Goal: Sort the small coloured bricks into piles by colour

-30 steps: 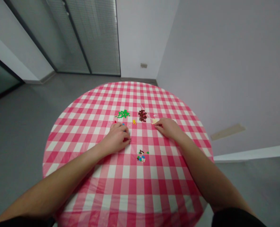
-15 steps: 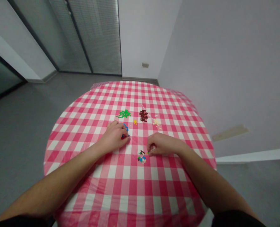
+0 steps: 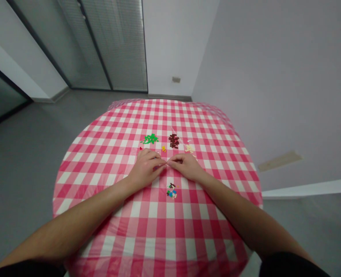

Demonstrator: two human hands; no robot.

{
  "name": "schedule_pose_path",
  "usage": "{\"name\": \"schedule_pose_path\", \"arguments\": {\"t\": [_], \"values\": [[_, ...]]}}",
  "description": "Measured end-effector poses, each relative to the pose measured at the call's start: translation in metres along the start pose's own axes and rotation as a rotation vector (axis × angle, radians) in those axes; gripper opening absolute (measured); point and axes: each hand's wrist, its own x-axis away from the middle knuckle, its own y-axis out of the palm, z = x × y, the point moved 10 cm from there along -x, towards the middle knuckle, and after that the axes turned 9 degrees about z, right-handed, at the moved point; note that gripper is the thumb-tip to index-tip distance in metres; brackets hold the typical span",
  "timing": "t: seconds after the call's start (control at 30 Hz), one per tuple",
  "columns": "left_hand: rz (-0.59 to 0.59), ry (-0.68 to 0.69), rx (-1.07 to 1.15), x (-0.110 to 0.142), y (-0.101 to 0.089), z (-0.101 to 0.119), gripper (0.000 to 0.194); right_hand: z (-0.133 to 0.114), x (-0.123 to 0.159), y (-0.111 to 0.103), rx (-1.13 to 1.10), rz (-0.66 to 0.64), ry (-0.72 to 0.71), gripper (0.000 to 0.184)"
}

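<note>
The person's left hand rested on the pink-and-white gingham cloth of a round bench, just under a red speck and a green pile of tiny pieces. A yellow bit cluster, a dark brown pile and a cream pile sat further along. The right hand came in from the other side, so the hands were together, nearly fingertip to fingertip. Couldn't tell if they pinched anything. A mixed-colour pile lay just below them, untouched.
</note>
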Motion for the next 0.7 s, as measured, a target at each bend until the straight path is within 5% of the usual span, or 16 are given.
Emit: {"name": "schedule_pose_path", "arguments": {"t": [0.23,0.4,0.57,0.7], "values": [[0.060,0.019,0.006,-0.001,-0.006,0.001,0.008,0.003,-0.001,0.002,-0.118,0.010,0.033,0.022],[0.108,-0.010,-0.011,-0.008,-0.015,-0.009,0.012,-0.001,0.004,0.007,-0.052,-0.135,0.005,0.026],[0.125,-0.293,-0.184,-0.014,-0.032,-0.085,0.017,-0.020,0.030,0.020,0.074,-0.536,-0.154,0.023],[0.088,-0.522,-0.338,-0.006,-0.042,-0.147,0.022,-0.025,0.036,0.022,0.151,-0.608,-0.194,0.017]]}}
